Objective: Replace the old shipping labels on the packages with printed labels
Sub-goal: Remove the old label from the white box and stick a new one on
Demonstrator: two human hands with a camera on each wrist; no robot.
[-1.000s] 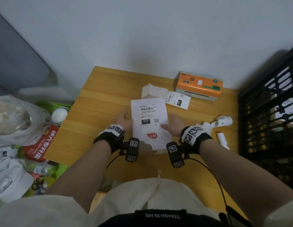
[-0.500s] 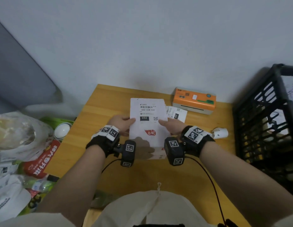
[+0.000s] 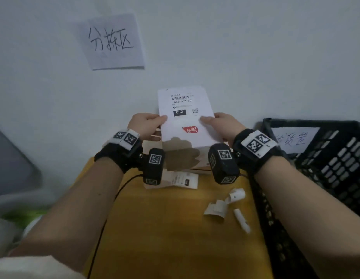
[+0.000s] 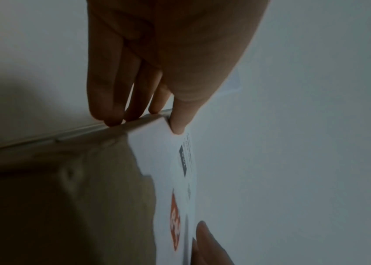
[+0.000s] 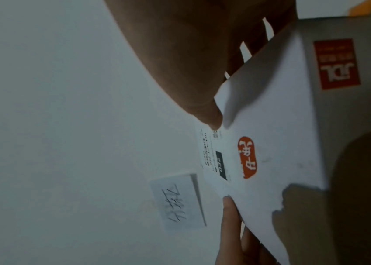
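White box point(image 3: 187, 125), new label point(image 3: 182, 103) already on, sits mid-frame, lifted off the table point(image 3: 171, 228). Left hand point(image 3: 144, 125) and right hand point(image 3: 221, 123) each pinch a side, thumbs on top. Looks like labelling's done; next it probably goes in the crate point(image 3: 324, 158) at right.
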